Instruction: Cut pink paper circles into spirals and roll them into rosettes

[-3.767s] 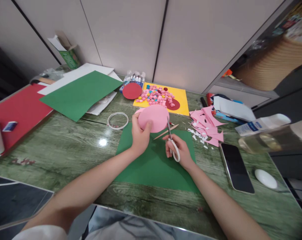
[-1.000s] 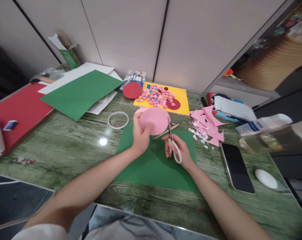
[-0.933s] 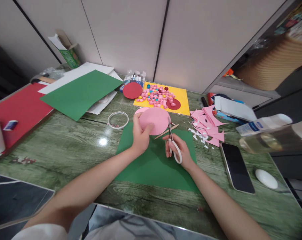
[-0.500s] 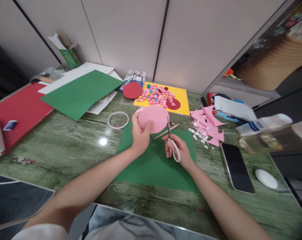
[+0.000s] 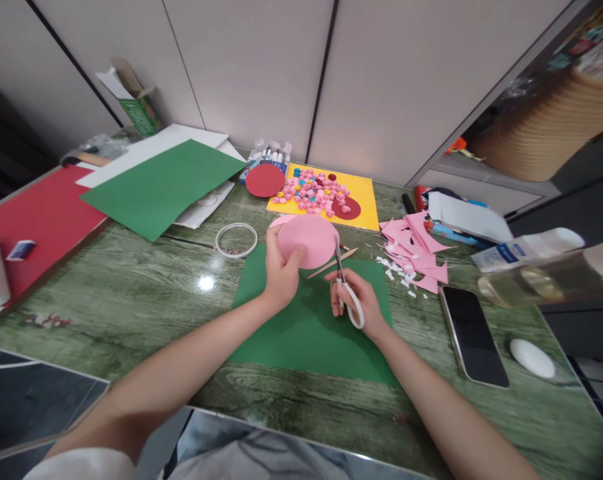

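A round piece of pink paper (image 5: 311, 237) is pinched between the thumb and fingers of my left hand (image 5: 282, 270). Behind it the edge of a second pink piece shows at the left. My right hand (image 5: 358, 303) is closed round the white handles of a pair of scissors (image 5: 348, 297), whose blades point up and touch or overlap the paper's right edge. Both hands are above a green sheet (image 5: 306, 340) lying on the table. Just beyond the scissors, a pointed wooden stick (image 5: 332, 263) lies on the table, partly over the green sheet.
A yellow sheet (image 5: 364, 193) bears several small pink, blue and yellow balls. Pink scraps (image 5: 414, 250) lie at the right, near a phone (image 5: 474, 337) and a white mouse (image 5: 532, 358). A tape roll (image 5: 236, 240), red disc (image 5: 264, 181) and green sheet (image 5: 166, 187) are further left.
The pink paper tilts and shifts slightly downward against the scissors compared with half a second ago. The scissors' handles also sit a little lower. Both hands keep their hold.
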`<state>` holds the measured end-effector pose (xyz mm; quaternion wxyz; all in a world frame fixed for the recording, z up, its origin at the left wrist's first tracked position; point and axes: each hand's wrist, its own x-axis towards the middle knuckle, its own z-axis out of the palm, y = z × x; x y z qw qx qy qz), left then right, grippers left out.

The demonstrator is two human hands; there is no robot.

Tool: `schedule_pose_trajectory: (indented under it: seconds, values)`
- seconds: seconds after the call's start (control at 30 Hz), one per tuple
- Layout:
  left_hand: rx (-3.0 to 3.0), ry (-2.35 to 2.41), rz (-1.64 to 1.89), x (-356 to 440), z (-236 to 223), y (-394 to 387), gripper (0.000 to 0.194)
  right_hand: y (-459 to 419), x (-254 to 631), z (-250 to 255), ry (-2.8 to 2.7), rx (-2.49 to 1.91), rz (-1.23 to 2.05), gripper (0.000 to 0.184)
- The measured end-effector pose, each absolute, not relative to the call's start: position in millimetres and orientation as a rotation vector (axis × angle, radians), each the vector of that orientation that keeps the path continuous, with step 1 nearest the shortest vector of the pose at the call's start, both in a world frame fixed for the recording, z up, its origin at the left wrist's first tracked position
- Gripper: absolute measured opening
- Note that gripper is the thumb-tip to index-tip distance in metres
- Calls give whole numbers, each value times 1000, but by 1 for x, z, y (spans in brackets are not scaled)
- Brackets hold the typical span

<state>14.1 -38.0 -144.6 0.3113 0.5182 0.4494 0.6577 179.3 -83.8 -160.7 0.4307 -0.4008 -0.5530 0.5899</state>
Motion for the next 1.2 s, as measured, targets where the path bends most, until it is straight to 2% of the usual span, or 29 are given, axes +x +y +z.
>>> schedule_pose_trajectory:
  seconds: [0.43, 1.2]
  values:
    - [1406, 1226, 1748, 14, -146, -38, 34, -84, 178, -158, -1380, -1046, 1462, 25]
    - [1321, 1280, 1782, 14, -141, -37, 29, -84, 175, -153, -1364, -1091, 1485, 27]
